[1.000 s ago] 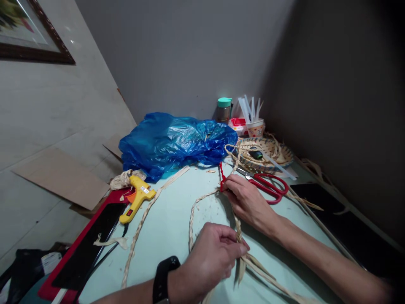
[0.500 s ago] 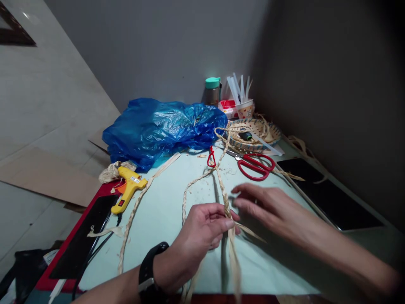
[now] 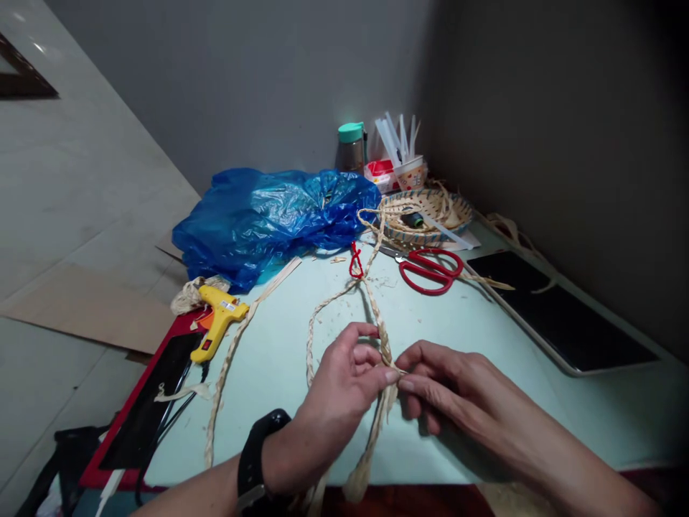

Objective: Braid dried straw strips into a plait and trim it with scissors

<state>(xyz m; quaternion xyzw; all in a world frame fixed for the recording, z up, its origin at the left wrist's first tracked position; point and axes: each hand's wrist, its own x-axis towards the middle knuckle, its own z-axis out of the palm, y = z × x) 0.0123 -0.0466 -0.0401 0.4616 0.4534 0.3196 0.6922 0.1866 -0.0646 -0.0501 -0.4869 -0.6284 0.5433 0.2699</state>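
A pale straw-coloured fibre braid (image 3: 375,305) runs down from a red twisted tie (image 3: 356,261) to my hands. My left hand (image 3: 349,370), with a black watch on the wrist, pinches the braid near its lower end, thumb on top. Against it, the fingertips of my right hand (image 3: 446,384) are closed on a thin fibre strand coming off the braid's side. Loose strands (image 3: 369,449) hang below toward the table edge. Another braid (image 3: 312,330) curves away from the red tie on the left and passes behind my left hand.
Red-handled scissors (image 3: 430,271) and a dark-screened tablet (image 3: 560,309) lie on the right. Behind are a woven basket (image 3: 387,230), a blue plastic bag (image 3: 269,215), a bottle (image 3: 351,151) and a paper cup (image 3: 412,174) of white sticks. A yellow glue gun (image 3: 216,327) and another braid (image 3: 218,402) lie left.
My right hand has come in from the right and closed on a side strand at the braid. The loose strands below have swung left. My left hand still grips the braid.
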